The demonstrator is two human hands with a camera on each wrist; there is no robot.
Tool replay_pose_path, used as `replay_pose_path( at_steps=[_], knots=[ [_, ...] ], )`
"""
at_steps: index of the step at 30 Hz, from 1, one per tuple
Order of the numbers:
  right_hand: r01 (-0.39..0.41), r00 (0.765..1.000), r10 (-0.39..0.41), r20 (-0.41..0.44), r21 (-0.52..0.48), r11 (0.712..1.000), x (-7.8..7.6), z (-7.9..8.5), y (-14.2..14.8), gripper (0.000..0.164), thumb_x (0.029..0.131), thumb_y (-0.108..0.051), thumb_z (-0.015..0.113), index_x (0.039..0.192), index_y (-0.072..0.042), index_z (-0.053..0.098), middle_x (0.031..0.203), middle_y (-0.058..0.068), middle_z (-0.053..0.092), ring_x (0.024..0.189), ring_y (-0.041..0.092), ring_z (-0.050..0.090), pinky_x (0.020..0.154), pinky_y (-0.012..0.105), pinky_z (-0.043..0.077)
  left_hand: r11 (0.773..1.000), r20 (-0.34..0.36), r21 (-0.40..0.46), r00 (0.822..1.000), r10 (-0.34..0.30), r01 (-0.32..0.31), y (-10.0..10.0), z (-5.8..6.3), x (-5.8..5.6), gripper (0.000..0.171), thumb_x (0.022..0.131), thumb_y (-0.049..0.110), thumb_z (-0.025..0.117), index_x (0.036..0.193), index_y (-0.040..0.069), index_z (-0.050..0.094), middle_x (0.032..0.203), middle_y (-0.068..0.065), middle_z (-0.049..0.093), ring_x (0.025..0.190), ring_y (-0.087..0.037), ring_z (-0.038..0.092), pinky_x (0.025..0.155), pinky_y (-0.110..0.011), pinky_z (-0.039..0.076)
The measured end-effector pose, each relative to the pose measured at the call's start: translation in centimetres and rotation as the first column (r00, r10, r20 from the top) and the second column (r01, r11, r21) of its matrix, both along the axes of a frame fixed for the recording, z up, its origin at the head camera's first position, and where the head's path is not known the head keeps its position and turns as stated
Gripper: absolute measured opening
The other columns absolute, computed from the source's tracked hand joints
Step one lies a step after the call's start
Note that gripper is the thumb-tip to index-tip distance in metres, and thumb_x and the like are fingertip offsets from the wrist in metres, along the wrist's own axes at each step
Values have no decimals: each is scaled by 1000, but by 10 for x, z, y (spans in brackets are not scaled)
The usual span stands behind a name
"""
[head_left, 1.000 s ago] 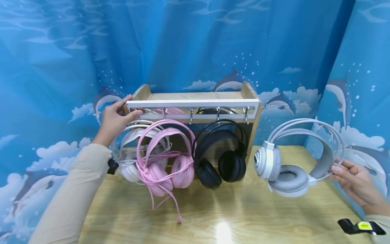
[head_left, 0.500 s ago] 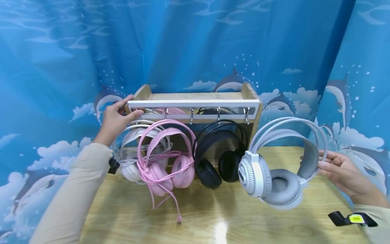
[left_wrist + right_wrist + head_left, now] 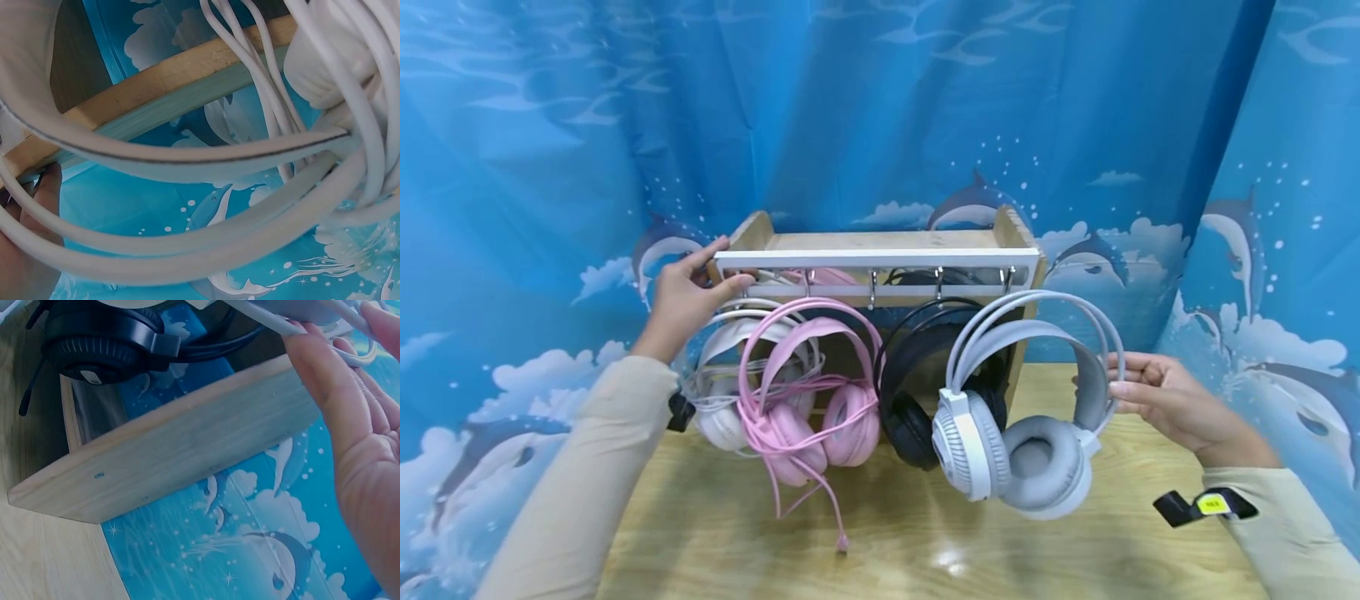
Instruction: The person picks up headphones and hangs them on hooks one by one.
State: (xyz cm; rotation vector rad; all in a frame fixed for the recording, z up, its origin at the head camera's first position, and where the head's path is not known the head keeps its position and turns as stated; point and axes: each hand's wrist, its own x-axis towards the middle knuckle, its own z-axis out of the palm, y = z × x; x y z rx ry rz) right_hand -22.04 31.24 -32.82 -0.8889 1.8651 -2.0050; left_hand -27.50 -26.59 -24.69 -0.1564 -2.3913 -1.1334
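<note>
White headphones with grey cushions (image 3: 972, 450) hang in the air, pinched at the right side of their headband by my right hand (image 3: 1172, 408). They overlap the black headphones (image 3: 910, 429) and the right end of the wooden rack (image 3: 880, 242). At the rack's left end my left hand (image 3: 683, 304) grips the side, its thumb on the front rail. Pink headphones (image 3: 853, 421) and another white pair (image 3: 718, 425) hang from the rack. In the right wrist view, my fingers (image 3: 319, 369) hold the band just above the rack's side board (image 3: 187, 437).
Metal hooks (image 3: 872, 286) line the white front rail; the rightmost hook (image 3: 1007, 277) bears nothing. A pink cable (image 3: 831, 500) dangles over the wooden table (image 3: 775, 567). A blue dolphin-print curtain (image 3: 880, 108) stands behind and at both sides.
My right hand has carried the white headphones leftward, from beside the rack to in front of its right end and the black headphones. My left hand stays on the rack.
</note>
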Motion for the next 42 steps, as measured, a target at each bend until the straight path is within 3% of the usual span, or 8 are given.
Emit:
replay_pose_path(
  at_steps=[11, 16, 25, 32, 42],
  knots=[
    [-20, 999, 21, 42, -14, 1000, -12, -4, -11, 43, 96, 11, 38, 123, -11, 63, 114, 6, 69, 103, 18, 66, 83, 34, 55, 1000, -8, 6, 1000, -3, 3, 0, -1, 0, 72, 79, 51, 72, 143, 27, 47, 89, -5, 54, 72, -15, 46, 53, -20, 40],
    [-72, 996, 74, 47, -51, 996, -14, -4, -11, 42, 96, 11, 35, 124, -6, 61, 113, 9, 69, 102, 19, 67, 80, 35, 56, 1000, -9, 1, 1000, 0, 0, -1, -1, 0, 71, 79, 51, 72, 142, 27, 48, 83, -6, 50, 69, -14, 44, 52, -21, 39],
    [-134, 990, 138, 41, -83, 987, -24, -5, -10, 42, 97, 11, 33, 126, -2, 59, 117, 11, 67, 102, 21, 67, 82, 35, 56, 1000, 14, 1, 1000, 4, -4, 0, 1, 2, 72, 80, 51, 71, 143, 27, 46, 99, -5, 56, 76, -14, 49, 55, -18, 42],
    [-110, 992, 113, 58, -51, 993, -27, -4, -9, 41, 97, 10, 36, 124, -7, 62, 115, 8, 68, 100, 19, 67, 82, 35, 56, 1000, 23, 6, 1000, 1, -1, 0, 0, 1, 72, 80, 52, 71, 143, 28, 46, 114, -9, 57, 85, -15, 53, 59, -16, 44],
    [-155, 985, 157, 70, -28, 988, -34, -5, -3, 42, 97, 10, 36, 126, -7, 61, 115, 8, 68, 98, 17, 67, 85, 34, 55, 1000, 27, -3, 1000, -3, 3, 0, 1, 1, 73, 80, 52, 70, 143, 27, 46, 115, -10, 59, 85, -15, 55, 59, -16, 45]
  ],
)
